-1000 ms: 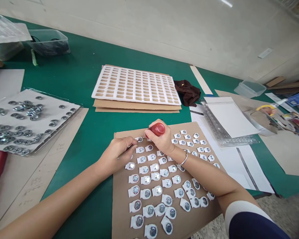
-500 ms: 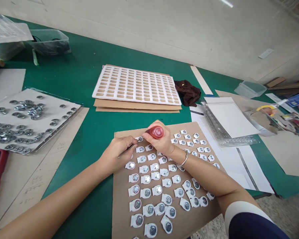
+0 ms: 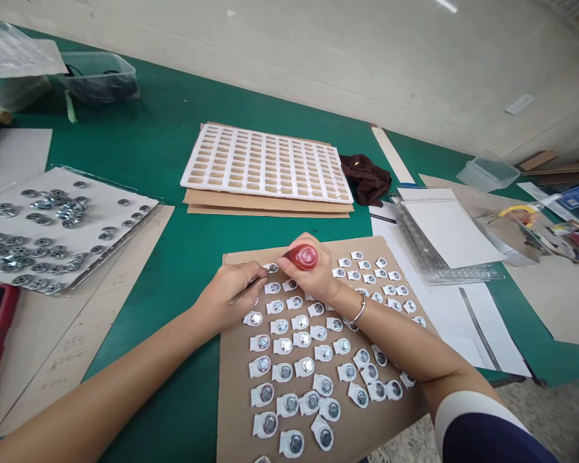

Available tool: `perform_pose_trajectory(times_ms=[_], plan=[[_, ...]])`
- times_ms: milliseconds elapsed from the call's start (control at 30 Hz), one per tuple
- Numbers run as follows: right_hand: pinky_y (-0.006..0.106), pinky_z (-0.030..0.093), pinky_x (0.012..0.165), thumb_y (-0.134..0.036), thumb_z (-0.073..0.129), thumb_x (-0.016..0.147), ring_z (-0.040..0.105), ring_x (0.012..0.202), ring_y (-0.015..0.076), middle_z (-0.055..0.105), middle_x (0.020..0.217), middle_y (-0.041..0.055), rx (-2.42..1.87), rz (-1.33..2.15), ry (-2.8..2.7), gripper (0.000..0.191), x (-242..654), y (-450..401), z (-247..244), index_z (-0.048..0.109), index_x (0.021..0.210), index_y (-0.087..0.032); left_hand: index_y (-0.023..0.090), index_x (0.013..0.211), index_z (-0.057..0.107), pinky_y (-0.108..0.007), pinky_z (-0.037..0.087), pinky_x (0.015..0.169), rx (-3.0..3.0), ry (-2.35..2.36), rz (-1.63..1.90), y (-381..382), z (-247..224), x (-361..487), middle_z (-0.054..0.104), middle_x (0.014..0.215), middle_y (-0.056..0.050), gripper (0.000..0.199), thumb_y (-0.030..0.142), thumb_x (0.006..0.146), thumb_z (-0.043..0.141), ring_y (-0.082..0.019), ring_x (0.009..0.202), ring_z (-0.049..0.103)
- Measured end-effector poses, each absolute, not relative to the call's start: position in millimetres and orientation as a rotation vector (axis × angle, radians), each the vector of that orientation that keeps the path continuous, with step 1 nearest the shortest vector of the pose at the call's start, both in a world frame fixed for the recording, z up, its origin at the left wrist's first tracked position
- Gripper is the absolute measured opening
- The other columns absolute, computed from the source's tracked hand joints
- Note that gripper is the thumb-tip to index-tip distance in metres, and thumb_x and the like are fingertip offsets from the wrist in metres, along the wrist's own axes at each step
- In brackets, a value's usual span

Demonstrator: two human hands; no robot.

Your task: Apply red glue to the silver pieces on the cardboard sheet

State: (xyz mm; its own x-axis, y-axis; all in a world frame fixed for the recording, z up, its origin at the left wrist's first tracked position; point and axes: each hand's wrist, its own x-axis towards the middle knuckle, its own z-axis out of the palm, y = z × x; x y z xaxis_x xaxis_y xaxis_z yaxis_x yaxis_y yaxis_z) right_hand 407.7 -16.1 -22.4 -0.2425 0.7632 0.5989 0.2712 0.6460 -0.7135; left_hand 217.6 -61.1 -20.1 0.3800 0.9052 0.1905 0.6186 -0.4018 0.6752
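Note:
A brown cardboard sheet (image 3: 236,379) carries rows of white tabs, each with a round silver metal piece (image 3: 283,346) on it. Over its far left part, my left hand (image 3: 229,292) pinches a thin dark metal tool (image 3: 246,289), whose tip points at a tab (image 3: 271,268) in the farthest row. My right hand (image 3: 313,270) is wrapped round a red bottle (image 3: 303,256), its rounded end facing the camera. The bottle's nozzle end points left, near the same tab. Whether the tool or bottle touches that tab is too small to tell.
Beyond the cardboard sits a white gridded tray (image 3: 265,161) on cardboard, beside a dark brown cloth (image 3: 365,179). Loose metal discs (image 3: 38,251) lie on a board at left, near a red-edged phone (image 3: 2,334). Clear plastic trays and papers (image 3: 448,225) are at right.
Both hands keep nearly the same pose over the same tab. The view has shifted very slightly.

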Motion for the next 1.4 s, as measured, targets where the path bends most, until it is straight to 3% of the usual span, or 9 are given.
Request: perform_pose_trajectory(times_ms=[1400], plan=[[0.031, 0.047, 0.062, -0.038, 0.072, 0.072, 0.054, 0.066, 0.0153, 0.056, 0.072, 0.0017, -0.842, 0.662, -1.830, 0.024, 405.5, -17.4, -17.8, 0.057, 0.077, -0.020, 0.017, 0.085, 0.062, -0.023, 0.042, 0.057, 2.075, 1.276, 0.785, -62.3, -22.3, 217.5, 0.067, 0.075, -0.001, 0.013, 0.021, 0.085, 0.050, -0.013, 0.065, 0.061]])
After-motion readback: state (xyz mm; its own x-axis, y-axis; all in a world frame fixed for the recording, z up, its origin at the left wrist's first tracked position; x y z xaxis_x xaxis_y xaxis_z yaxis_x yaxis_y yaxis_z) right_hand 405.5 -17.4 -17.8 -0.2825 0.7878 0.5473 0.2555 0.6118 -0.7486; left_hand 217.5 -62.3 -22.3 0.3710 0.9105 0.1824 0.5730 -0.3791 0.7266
